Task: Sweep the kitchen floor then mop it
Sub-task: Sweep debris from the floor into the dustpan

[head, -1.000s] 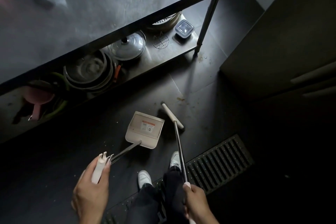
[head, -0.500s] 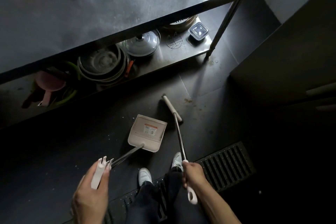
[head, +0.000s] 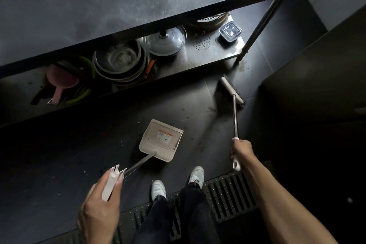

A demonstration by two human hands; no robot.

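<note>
Surroundings: pans (head: pixel 118 60), glass lid (head: pixel 165 41) and container (head: pixel 230 31) on the shelf (head: pixel 223 50) under the worktop (head: pixel 138 2); its leg (head: pixel 255 33) just beyond the broom (head: pixel 231 90).
Surface: dark tiled floor (head: pixel 59 154), debris (head: pixel 242 67), drain grate (head: pixel 229 190) underfoot.
Left grip (head: pixel 101 208): wraps the dustpan (head: pixel 161 139) handle; dustpan rests on the floor.
Right grip (head: pixel 242 151): clasps the broom handle.
Unclear: right side in shadow.

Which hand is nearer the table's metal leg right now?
Right. The right hand, gripping the broom handle, sits back from the table leg, almost in line with it; the left hand, holding the dustpan handle, is farther back and leftward.
</note>
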